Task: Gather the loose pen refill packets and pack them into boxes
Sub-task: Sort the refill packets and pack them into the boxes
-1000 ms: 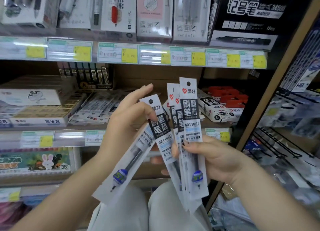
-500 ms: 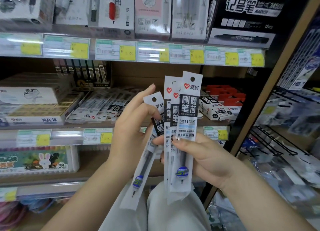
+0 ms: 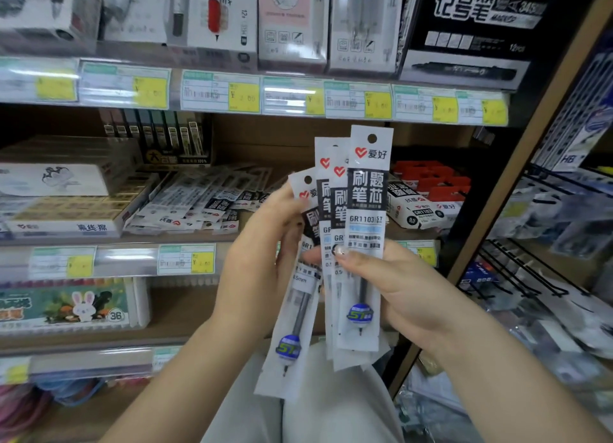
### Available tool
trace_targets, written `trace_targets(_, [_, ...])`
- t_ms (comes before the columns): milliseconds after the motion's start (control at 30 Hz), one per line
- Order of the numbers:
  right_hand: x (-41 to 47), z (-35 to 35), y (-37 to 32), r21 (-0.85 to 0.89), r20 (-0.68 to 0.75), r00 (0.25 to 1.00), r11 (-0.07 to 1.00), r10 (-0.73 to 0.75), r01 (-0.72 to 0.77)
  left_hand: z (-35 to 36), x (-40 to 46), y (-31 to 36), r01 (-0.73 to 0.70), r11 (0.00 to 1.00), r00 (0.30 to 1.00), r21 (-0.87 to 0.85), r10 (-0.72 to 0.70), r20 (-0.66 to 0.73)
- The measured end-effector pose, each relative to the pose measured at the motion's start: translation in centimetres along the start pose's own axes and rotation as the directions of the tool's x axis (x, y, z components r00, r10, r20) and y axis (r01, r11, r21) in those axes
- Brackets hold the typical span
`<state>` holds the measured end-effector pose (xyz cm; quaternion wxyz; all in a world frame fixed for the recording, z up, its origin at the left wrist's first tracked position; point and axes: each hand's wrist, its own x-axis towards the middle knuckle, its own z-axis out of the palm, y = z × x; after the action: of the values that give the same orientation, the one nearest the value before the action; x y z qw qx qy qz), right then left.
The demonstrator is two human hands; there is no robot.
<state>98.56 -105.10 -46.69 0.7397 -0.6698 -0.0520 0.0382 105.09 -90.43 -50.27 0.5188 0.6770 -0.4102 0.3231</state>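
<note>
Both hands [image 3: 391, 296] grip fanned refill packets [image 3: 365, 237] before shelf edge [image 3: 132, 262].

Pen refill packets, held fan [image 3: 365, 230]: four or so long, narrow clear sleeves with white-and-black printed header cards, red heart logo, punched hang hole at top, code GR1103 legible on the front one. Each holds one dark refill, tip down, with a blue-green round sticker near the lower end. Upright, overlapping, near centre of scene; leftmost packet [image 3: 295, 290] tilts left, lower end lowest.

Pen refill packets, loose pile [image 3: 195, 207]: same type, lying flat and overlapping in disorder on the middle shelf, far left of centre.
</note>
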Motion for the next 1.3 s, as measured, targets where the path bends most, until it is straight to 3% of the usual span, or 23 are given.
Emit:
trace_targets(100, [0.2,-0.4,-0.1,-0.084,-0.063,0.998,0.996,-0.026,0.021,0.1,-0.1,0.7,0.358,0.912,0.925,-0.200,-0.376,-0.058])
trace_targets(133, [0.2,-0.5,-0.2,-0.097,-0.089,0.996,0.995,-0.028,0.020,0.1,0.0,0.7,0.487,0.839,0.868,-0.242,-0.496,0.023])
trace_targets(200, [0.4,-0.5,-0.3,-0.087,-0.135,0.990,0.996,-0.031,0.019,0.2,-0.2,0.5,0.600,0.784,0.794,-0.163,-0.558,0.241])
trace_targets(267, [0.5,-0.5,-0.3,-0.046,-0.173,0.985,0.999,-0.030,0.022,0.4,-0.6,0.7,0.589,0.800,0.771,-0.112,-0.516,0.372])
trace_targets(400, [0.6,-0.8,-0.3,0.035,-0.207,0.978,0.999,0.006,0.002,0.7,-1.6,1.0,0.532,0.841,0.808,-0.099,-0.470,0.356])
trace_targets(567, [0.7,-1.0,-0.5,0.207,-0.237,0.971,0.978,0.015,0.035,1.5,-2.3,1.6,0.659,0.738,0.751,-0.146,-0.632,0.190])
trace_targets(667, [0.7,-1.0,-0.6,0.335,-0.226,0.973,0.941,0.037,0.042,2.0,-2.6,1.5,0.693,0.708,0.718,-0.135,-0.664,0.207])
trace_targets(733, [0.7,-1.0,-0.5,0.371,-0.215,0.976,0.927,0.039,0.045,2.1,-2.7,1.7,0.762,0.624,0.647,-0.172,-0.719,0.254])
trace_targets(833, [0.6,-1.1,-0.2,0.319,-0.206,0.978,0.947,0.020,0.048,2.3,-2.8,2.3,0.850,0.408,0.516,-0.334,-0.772,0.371])
trace_targets(933, [0.2,-1.0,0.2,0.214,-0.191,0.981,0.975,-0.020,0.061,2.4,-2.4,2.2,0.845,0.232,0.467,-0.481,-0.758,0.455])
trace_targets(1167, [-0.2,-0.5,0.4,0.070,-0.144,0.987,0.994,-0.068,0.079,2.8,-1.7,2.8,0.840,0.087,0.435,-0.536,-0.698,0.568])
trace_targets(1300, [0.1,0.0,0.3,0.035,-0.171,0.983,0.996,-0.070,0.077,3.7,-1.4,2.2,0.855,0.082,0.387,-0.513,-0.759,0.524])
